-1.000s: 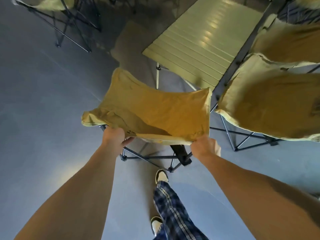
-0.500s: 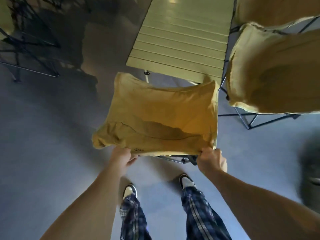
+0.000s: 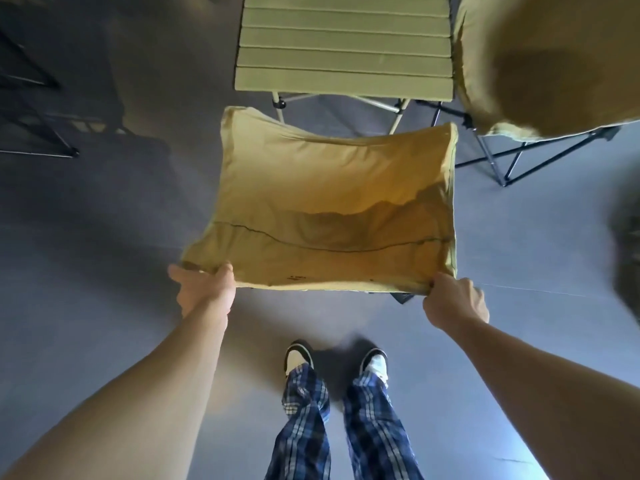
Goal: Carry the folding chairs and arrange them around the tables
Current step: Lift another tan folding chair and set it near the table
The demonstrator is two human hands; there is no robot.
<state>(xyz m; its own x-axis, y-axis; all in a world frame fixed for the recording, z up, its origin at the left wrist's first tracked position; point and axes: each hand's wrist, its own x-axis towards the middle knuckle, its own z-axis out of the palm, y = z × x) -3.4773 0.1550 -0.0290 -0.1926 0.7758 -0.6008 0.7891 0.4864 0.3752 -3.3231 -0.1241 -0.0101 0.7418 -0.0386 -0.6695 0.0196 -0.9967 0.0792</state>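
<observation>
Grey floor (image 3: pixel 104 271); chair (image 3: pixel 329 202) frame mostly hidden, perhaps.

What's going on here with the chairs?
A person is holding a tan fabric folding chair by its near edge, left hand gripping one corner and right hand the other. The chair faces the short end of a slatted table. Another chair already stands at the table's right side.
</observation>
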